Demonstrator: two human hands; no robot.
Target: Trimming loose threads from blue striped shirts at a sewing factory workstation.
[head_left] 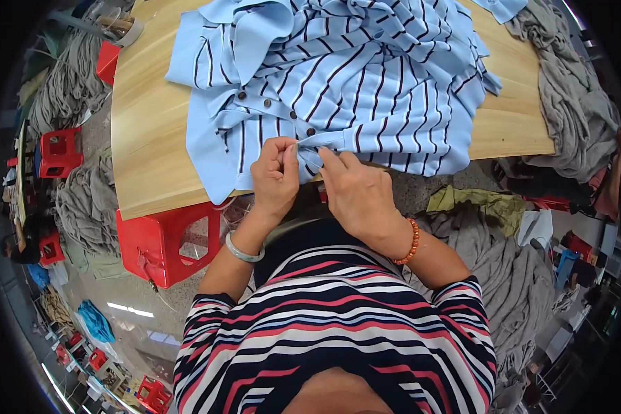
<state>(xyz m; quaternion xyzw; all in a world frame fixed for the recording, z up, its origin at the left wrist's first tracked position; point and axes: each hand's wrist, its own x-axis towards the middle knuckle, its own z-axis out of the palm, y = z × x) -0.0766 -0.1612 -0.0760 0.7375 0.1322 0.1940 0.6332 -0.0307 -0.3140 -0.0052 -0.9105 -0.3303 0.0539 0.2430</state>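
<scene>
A light blue knit shirt (393, 90) with dark and white stripes lies heaped on the table, its lower part at the near edge. Several dark buttons (310, 132) run along its plain blue placket. My left hand (276, 178) is closed, thumb and forefinger pinching the shirt's edge just below the last button. Beside it, my right hand (360, 192) bends its fingers onto the same edge and grips the cloth. Fingertips nearly meet there, and whatever small thing may lie between them is too fine to make out.
The wooden table (148, 138) ends just in front of me. A red plastic stool (162, 241) stands under its left corner. Grey cloth (576, 103) hangs over the right side, and more grey fabric (483, 276) is piled at my right. A clear container (121, 27) stands far left.
</scene>
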